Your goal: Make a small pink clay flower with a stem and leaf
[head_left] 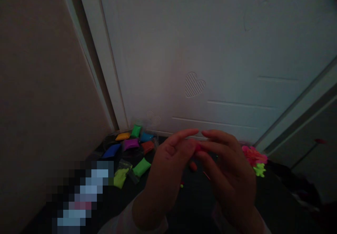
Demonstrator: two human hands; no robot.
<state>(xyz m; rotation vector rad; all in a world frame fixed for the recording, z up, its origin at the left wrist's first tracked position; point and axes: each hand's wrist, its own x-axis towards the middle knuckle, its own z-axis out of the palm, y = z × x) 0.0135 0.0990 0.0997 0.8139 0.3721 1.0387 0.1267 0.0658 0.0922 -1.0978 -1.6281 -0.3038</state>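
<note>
Near the middle of the view, my left hand [168, 165] and my right hand [231, 163] meet over a small pink lump of what looks like modelling clay [198, 147]. The fingertips of both hands pinch it from either side, and they hide most of it. Below the hands, an orange oval lump [193, 166] lies on the dark table. A thin reddish stick [206, 175] is close to my right hand's fingers. A tiny yellow-green ball [182, 186] sits beside my left wrist, partly hidden.
Left of my hands lie several bright packets, including a purple packet [131, 143], a dark blue packet [111, 151] and a light green packet [141, 167]. Pink petal-like pieces [254, 155] and a yellow-green piece [259, 170] are at right. A white panel [223, 58] stands behind.
</note>
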